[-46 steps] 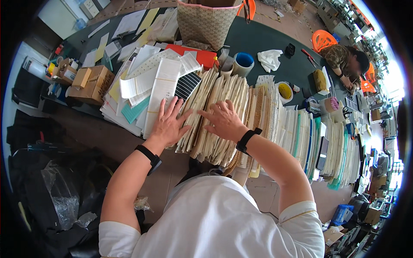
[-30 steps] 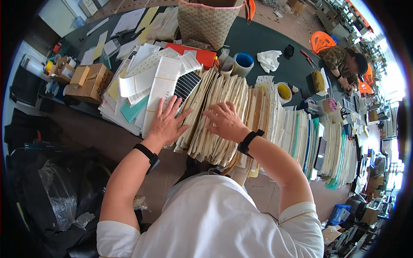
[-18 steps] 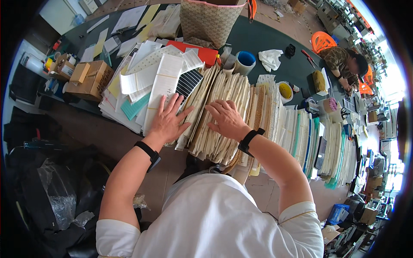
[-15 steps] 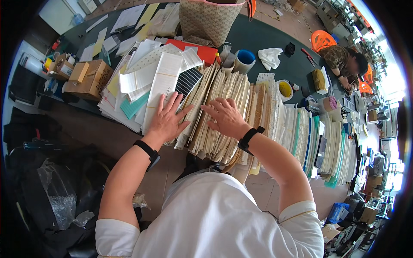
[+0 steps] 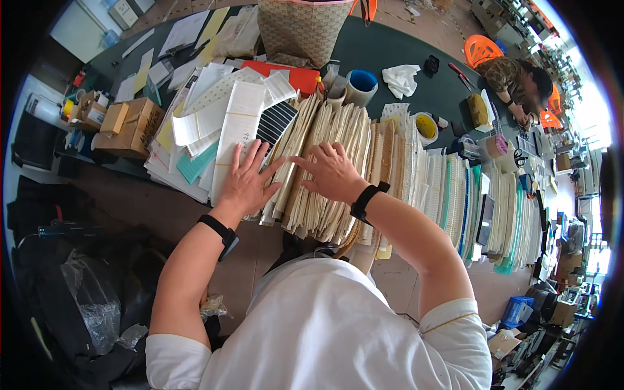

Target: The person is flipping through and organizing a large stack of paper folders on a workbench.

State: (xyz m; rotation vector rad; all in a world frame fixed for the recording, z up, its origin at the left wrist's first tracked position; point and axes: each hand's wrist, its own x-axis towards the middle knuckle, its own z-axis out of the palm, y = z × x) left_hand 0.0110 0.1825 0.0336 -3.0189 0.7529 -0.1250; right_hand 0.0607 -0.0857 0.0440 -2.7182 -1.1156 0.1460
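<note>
Left hand (image 5: 246, 183): I am seeing it lying flat, fingers spread wide, palm down on the left edge of the row of sheets; it is gripping nothing.
Right hand (image 5: 333, 172): I am seeing it lying open with fingers loosely bent, fingertips pressing into the upright sheets near the middle of the bundle; it is clasping nothing that I can make out.
Row of sheets (image 5: 325, 169): cream and tan sheets are standing on edge in a tight bundle along the near edge of the surface (image 5: 390, 52), both hands touching them.
Progress: I am judging the sorting to be somewhere mid-way; the hands are parting the bundle, and no sheet is standing pulled clear of it.
Left to do: I am judging most of the row to be untouched, with the white and green stacks (image 5: 468, 201) to the right lying well apart from the hands.
Loose papers (image 5: 214, 117): lying fanned flat just beside the left hand.
Cardboard box (image 5: 130, 127): sitting further left.
Hidden: my own body is covering the bundle's lower edge; what the right fingertips are pinching, if anything, is too small to tell.
Other person (image 5: 513, 78): working at the far right corner, blurred.
</note>
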